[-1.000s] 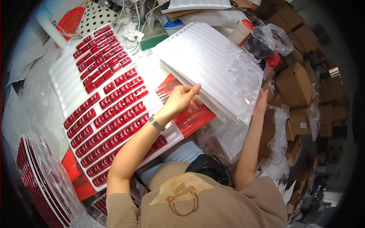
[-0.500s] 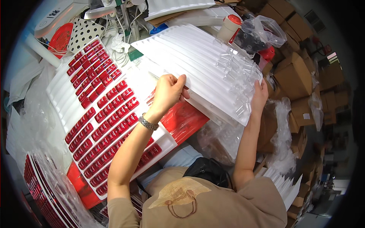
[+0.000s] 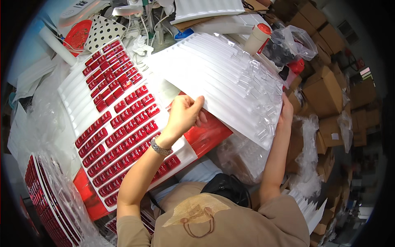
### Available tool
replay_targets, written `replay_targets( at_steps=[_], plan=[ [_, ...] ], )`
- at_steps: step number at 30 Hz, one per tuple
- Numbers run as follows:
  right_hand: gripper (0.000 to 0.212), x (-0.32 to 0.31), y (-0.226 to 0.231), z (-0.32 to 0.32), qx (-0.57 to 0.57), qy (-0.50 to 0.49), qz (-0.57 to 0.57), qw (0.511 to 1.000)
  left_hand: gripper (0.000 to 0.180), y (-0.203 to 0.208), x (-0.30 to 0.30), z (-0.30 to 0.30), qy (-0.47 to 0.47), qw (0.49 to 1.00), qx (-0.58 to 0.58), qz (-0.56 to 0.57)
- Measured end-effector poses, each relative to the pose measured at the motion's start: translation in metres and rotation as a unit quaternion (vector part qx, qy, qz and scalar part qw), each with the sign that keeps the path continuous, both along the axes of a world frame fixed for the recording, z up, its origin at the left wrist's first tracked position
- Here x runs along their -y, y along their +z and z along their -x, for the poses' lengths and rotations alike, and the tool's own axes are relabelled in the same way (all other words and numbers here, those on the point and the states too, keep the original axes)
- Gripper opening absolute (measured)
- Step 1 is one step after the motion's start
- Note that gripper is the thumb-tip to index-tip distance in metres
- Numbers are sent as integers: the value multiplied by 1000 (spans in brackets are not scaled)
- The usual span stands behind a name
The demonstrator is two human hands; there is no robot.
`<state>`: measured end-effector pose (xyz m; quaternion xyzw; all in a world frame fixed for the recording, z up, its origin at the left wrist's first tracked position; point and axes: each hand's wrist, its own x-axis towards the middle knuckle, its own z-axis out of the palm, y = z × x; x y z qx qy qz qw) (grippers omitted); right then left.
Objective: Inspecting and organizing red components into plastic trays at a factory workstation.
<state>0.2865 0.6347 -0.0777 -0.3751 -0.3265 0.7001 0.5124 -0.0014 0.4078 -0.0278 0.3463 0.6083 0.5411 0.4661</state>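
A white ridged plastic tray (image 3: 210, 70) slants across the right half of the table, with several clear plastic pieces (image 3: 251, 84) scattered in its grooves toward the right. My left hand (image 3: 185, 115), wearing a metal watch, is closed at the tray's near edge, thumb and forefinger pinching there. At the tray's right end, my right hand (image 3: 285, 110) grips the edge; some of its fingers are hidden. Left of my left hand lies another white tray (image 3: 68, 92), carrying rows of small glossy red pieces (image 3: 119, 138).
A cup with a red lid (image 3: 257, 39) stands behind the ridged tray. Cables and a polka-dot cloth (image 3: 103, 33) crowd the back left. Cardboard boxes (image 3: 323, 88) pile up on the right. Stacked trays of red pieces (image 3: 45, 201) lean at lower left, beside clear plastic film.
The whole view has shifted slightly. Both hands and the ridged tray have come a little closer to my body. The tray of red pieces stays on the table.
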Motion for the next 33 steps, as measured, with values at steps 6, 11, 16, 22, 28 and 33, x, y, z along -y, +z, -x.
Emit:
replay_targets(
  at_steps=[6,11,16,22,28,33],
  plan=[
    [30,-9,3,-18,165,-139,-224,950,48,9,5,-7,12,1000,3,-23],
    [29,15,36,17,123,-147,-253,948,46,11,1,5,14,1000,-9,-23],
    [23,-40,-3,33,200,-179,-291,918,41,-1,-31,25,14,1000,9,-10],
    [18,-42,1,50,278,4,-154,948,35,-22,-37,44,49,995,66,62],
    [30,-73,44,45,542,237,-131,795,41,-27,-35,38,30,988,135,65],
    [36,-15,96,114,736,85,-407,535,43,-14,2,37,-119,983,114,82]
  ],
)
